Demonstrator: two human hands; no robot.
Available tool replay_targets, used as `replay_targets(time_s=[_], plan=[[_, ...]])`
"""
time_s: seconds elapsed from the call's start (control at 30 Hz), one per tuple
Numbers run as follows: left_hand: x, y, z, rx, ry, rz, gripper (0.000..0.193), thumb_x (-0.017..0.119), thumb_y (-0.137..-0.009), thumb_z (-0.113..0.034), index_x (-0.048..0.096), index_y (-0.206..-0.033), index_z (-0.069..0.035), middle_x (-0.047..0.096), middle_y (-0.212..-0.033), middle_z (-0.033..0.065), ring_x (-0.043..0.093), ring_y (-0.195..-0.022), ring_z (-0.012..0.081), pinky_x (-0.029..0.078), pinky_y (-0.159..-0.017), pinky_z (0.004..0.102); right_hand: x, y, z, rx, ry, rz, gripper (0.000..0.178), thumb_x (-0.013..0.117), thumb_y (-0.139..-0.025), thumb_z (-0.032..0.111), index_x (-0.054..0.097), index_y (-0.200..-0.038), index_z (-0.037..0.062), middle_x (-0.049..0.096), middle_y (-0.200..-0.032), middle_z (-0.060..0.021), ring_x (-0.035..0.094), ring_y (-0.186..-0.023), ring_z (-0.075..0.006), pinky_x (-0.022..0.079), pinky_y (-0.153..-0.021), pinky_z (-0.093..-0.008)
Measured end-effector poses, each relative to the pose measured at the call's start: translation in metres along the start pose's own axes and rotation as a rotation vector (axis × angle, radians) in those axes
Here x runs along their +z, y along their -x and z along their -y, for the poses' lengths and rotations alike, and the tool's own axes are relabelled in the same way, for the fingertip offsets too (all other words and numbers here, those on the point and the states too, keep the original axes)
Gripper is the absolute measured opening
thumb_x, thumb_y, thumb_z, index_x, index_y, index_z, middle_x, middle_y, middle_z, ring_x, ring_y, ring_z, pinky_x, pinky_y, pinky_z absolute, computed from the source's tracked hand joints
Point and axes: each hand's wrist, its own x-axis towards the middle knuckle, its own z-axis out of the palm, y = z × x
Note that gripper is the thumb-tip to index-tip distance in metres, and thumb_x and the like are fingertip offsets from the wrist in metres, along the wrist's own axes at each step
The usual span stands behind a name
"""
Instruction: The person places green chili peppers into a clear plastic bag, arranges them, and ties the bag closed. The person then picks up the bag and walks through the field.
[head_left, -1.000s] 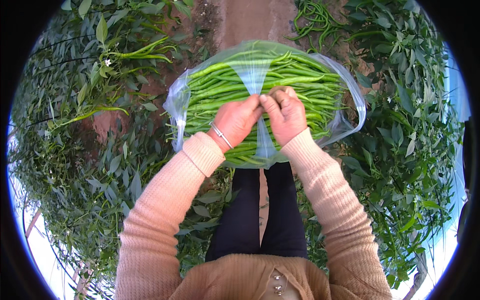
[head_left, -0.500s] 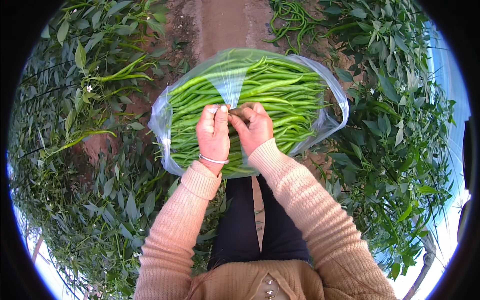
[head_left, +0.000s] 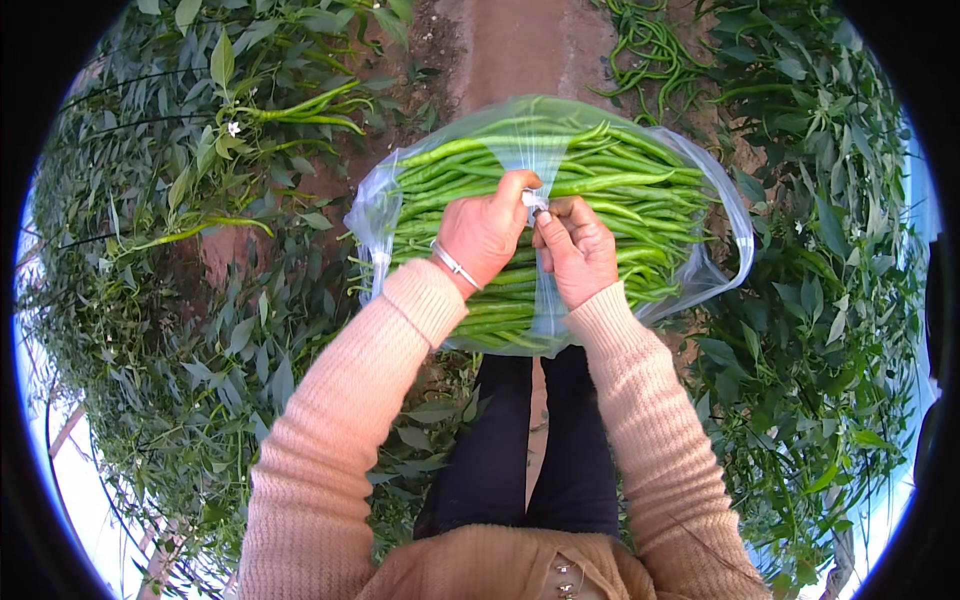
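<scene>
A clear plastic bag (head_left: 374, 222) packed with long green chili peppers (head_left: 630, 186) lies in front of my legs. Its middle is drawn up into a tight gather, with a small whitish twist of film (head_left: 535, 200) between my hands. My left hand (head_left: 482, 228) is closed on the left side of this twist, a silver bangle at the wrist. Just right of it, my right hand (head_left: 580, 252) pinches the gathered film between thumb and fingers. The bag's loose handle (head_left: 741, 240) loops out on the right; peppers show at both side openings.
Pepper plants (head_left: 250, 300) line the left, with several long peppers hanging among the leaves. More plants (head_left: 800, 310) stand on the right. A pile of picked green peppers (head_left: 655, 60) lies at the far right beside the bare dirt path (head_left: 530, 55).
My left hand has turned, its thumb side now over the twist, while my right hand has curled lower beside it. The whole scene has shifted rightward in view.
</scene>
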Motion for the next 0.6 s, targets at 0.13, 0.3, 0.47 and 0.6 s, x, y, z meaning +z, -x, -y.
replay_targets(time_s=[0.13,0.3,0.47,0.6], plan=[[0.011,-0.005,0.014,0.025,-0.253,0.094,0.018,0.057,-0.091,-0.019,0.051,-0.108,-0.017,0.062,-0.061,0.0117,0.064,-0.056,0.0347,0.048,-0.046,0.0449,-0.008,0.0,-0.018,-0.045,0.074,0.022,0.002,0.056,-0.093,0.002,0.055,-0.092,0.0027,0.055,-0.071,0.0,0.048,-0.065,-0.0067,0.04,-0.058,-0.0229],[0.029,-0.004,-0.026,-0.382,0.191,-0.164,0.016,0.049,-0.097,-0.02,0.05,-0.111,-0.013,0.061,-0.066,0.0166,0.063,-0.062,0.0377,0.048,-0.053,0.0463,-0.017,-0.008,-0.024,0.002,0.141,-0.141,0.005,0.057,-0.092,0.002,0.056,-0.087,0.0021,0.058,-0.073,-0.001,0.05,-0.065,-0.0077,0.042,-0.058,-0.0235],[0.016,0.001,-0.053,-0.389,0.185,-0.074,0.019,0.049,-0.096,-0.02,0.049,-0.114,-0.014,0.061,-0.064,0.0164,0.061,-0.061,0.0398,0.046,-0.055,0.0495,-0.009,-0.016,-0.042,0.166,-0.266,-0.072,0.013,0.056,-0.096,0.018,0.062,-0.096,0.0062,0.063,-0.09,-0.0044,0.056,-0.081,-0.0119,0.049,-0.072,-0.0281],[0.027,-0.007,-0.05,-0.526,0.299,-0.179,0.019,0.05,-0.096,-0.019,0.048,-0.114,-0.013,0.061,-0.068,0.0192,0.061,-0.066,0.0394,0.045,-0.058,0.0482,-0.002,-0.015,-0.04,0.293,-0.63,-0.058,0.021,0.054,-0.098,0.022,0.061,-0.106,0.0043,0.063,-0.099,-0.007,0.06,-0.088,-0.0164,0.05,-0.077,-0.0303]])
